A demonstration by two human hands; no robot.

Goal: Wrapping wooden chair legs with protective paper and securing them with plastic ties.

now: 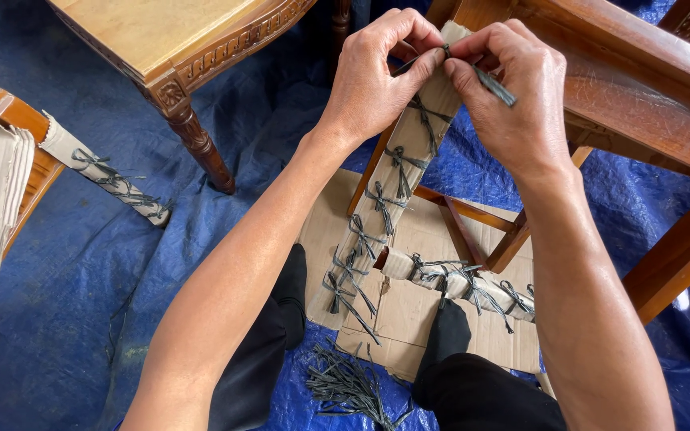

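My left hand (377,76) and my right hand (513,88) meet at the top of a wooden furniture leg wrapped in tan cardboard (397,183). Both pinch a dark green string (493,84) against the wrapping; its loose end sticks out past my right fingers. Several knotted ties of the same string run down the wrapped leg. A second wrapped crossbar (461,283) lies lower, also tied with string.
A brown wooden frame (640,96) stands at the right. A light carved table (169,48) stands at top left, a wrapped chair leg (105,172) at left. Flat cardboard (409,311), a pile of cut strings (349,387) and blue tarp (121,279) lie on the floor.
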